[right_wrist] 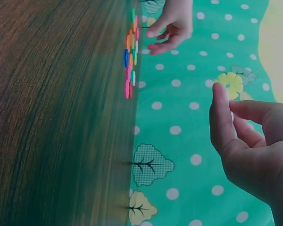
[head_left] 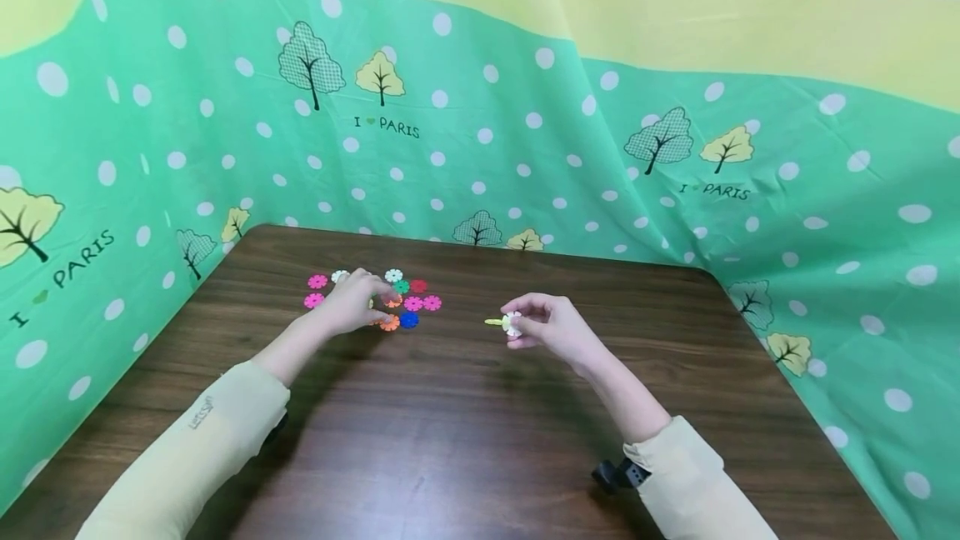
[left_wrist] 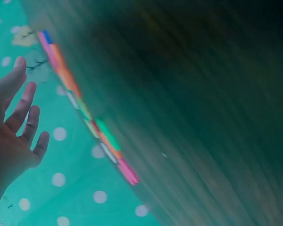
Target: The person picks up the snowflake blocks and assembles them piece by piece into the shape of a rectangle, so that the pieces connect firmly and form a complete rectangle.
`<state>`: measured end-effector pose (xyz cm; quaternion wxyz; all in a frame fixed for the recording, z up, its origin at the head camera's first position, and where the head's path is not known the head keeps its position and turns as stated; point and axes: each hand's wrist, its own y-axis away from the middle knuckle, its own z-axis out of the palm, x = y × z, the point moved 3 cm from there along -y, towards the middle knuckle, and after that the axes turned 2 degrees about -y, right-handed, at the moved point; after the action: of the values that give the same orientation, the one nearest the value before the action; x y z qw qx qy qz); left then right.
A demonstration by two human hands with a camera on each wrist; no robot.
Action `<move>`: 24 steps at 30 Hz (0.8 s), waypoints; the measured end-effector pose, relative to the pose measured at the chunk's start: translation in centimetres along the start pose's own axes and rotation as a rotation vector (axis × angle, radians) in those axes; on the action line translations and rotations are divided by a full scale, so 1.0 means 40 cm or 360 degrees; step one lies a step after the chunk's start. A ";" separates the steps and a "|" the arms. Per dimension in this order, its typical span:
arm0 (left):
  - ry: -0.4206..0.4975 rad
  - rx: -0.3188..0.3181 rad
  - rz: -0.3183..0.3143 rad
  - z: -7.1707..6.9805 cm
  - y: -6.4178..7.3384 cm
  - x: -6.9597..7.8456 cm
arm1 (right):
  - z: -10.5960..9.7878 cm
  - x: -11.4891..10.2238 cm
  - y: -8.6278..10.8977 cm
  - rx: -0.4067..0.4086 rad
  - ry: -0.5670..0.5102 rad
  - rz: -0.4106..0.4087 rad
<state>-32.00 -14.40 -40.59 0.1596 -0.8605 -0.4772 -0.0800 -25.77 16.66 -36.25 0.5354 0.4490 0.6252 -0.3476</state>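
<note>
My right hand (head_left: 551, 327) pinches a white flower-shaped plastic disc (head_left: 512, 323) between thumb and fingers, above the table. A yellow disc (right_wrist: 232, 85), seen edge-on in the head view, is joined to the white one and sticks out past the fingertips. Over the group of flower-shaped discs on the left, my left hand (head_left: 351, 302) hovers with spread, bent fingers and nothing held; the left wrist view shows this hand (left_wrist: 19, 127) too. Near its fingertips lie an orange disc (head_left: 389, 323) and a blue disc (head_left: 408, 320). The hand hides part of the group.
Pink discs (head_left: 432, 303), a red disc (head_left: 418, 286), a green disc (head_left: 401, 287) and white discs (head_left: 393, 275) lie flat on the dark wooden table (head_left: 450, 423). A green and yellow patterned cloth (head_left: 480, 140) hangs close around the table's back and sides.
</note>
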 end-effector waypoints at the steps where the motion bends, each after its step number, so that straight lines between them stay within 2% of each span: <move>1: -0.0006 -0.0029 -0.0014 0.006 -0.002 -0.007 | 0.001 0.002 -0.003 -0.0004 -0.0006 0.0010; 5: 0.0022 -0.0122 -0.0050 0.025 -0.007 -0.026 | 0.005 0.007 -0.011 -0.0012 -0.0039 0.0051; 9: 0.0032 -0.0156 -0.0060 0.040 -0.011 -0.041 | 0.009 0.010 -0.016 -0.0037 -0.0060 0.0076; 16: 0.0069 -0.0108 -0.0013 0.064 -0.008 -0.049 | 0.011 0.008 -0.014 -0.0050 0.0045 0.0091; 24: 0.0135 -0.0120 -0.0086 0.060 -0.016 -0.044 | 0.012 -0.005 -0.004 -0.0038 0.0151 -0.0032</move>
<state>-33.51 -14.62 -43.23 0.1450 -0.8486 -0.4896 -0.1386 -25.75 16.11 -36.15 0.5068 0.4524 0.6585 -0.3238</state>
